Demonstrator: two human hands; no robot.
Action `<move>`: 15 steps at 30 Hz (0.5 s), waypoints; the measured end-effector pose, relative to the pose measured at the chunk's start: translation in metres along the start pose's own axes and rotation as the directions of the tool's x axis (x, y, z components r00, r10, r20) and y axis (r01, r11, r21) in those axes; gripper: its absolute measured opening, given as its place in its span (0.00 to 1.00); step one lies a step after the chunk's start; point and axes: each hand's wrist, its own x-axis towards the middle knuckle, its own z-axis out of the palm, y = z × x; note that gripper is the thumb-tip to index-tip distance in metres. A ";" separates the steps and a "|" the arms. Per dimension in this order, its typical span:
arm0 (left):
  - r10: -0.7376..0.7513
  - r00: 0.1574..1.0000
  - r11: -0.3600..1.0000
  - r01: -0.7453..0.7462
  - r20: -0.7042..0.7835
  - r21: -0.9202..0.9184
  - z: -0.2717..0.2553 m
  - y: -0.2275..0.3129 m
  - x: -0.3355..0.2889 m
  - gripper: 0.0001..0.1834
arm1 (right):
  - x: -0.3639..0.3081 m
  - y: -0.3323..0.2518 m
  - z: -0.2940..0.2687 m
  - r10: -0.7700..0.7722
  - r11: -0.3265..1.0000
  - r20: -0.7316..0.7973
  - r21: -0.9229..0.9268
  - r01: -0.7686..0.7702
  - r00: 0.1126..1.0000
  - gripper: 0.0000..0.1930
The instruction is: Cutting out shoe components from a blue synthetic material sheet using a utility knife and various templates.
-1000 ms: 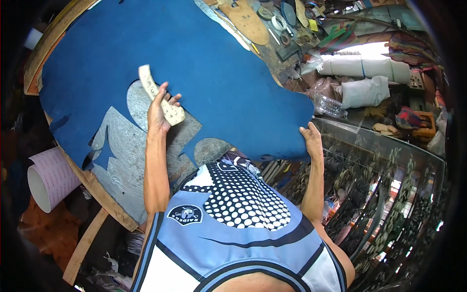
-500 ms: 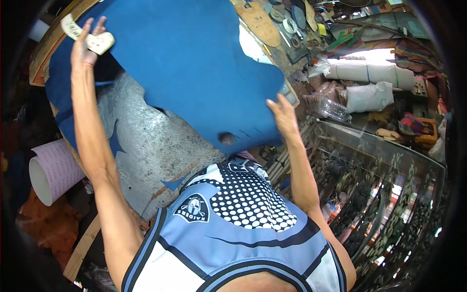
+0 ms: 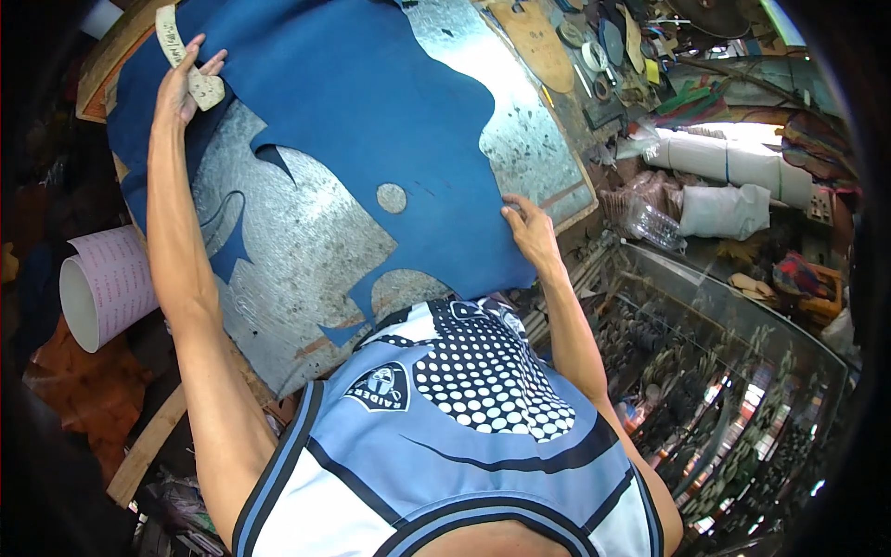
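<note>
A large blue leather sheet [image 3: 371, 102] with an irregular outline and cut-outs, one of them round, spreads over a scuffed grey metal board [image 3: 311, 218]. At the far left, my left hand [image 3: 178, 91] holds a pale curved template [image 3: 206, 91] with handwriting on it, its fingers partly spread above the sheet. My right hand [image 3: 534, 237] grips the sheet's right edge between thumb and fingers. The parts of those fingers beneath the leather are hidden. The near edge of the sheet comes up against my shirt.
Tan templates [image 3: 534, 42], tape rolls [image 3: 594, 56] and small tools lie at the back right. White wrapped rolls [image 3: 729, 156] and a plastic-wrapped bundle [image 3: 724, 212] are farther right. A glass case [image 3: 733, 306] stands near right; a pinkish paper roll [image 3: 109, 288] is on the left.
The sheet's right part has come down flatter and shifted left, baring more of the metal board at the right and the round hole. My right hand has moved slightly nearer; the left still holds the template.
</note>
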 end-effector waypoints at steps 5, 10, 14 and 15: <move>0.067 0.998 0.997 -0.067 0.001 0.026 0.022 -0.015 -0.042 0.26 | -0.044 0.031 -0.006 0.050 0.999 -0.061 0.006 -0.050 0.997 0.15; -0.004 1.000 1.000 0.004 0.014 -0.002 0.019 -0.038 -0.073 0.26 | -0.055 0.055 0.007 0.024 0.997 -0.149 0.081 -0.012 0.989 0.14; 0.003 0.999 0.999 0.000 0.054 -0.054 0.021 -0.042 -0.069 0.25 | -0.058 0.071 0.009 0.094 0.985 -0.141 0.155 -0.072 0.986 0.13; 0.022 0.999 0.998 -0.020 0.036 -0.058 0.027 -0.042 -0.068 0.24 | -0.059 0.076 0.008 0.092 0.990 -0.145 0.124 -0.074 0.985 0.13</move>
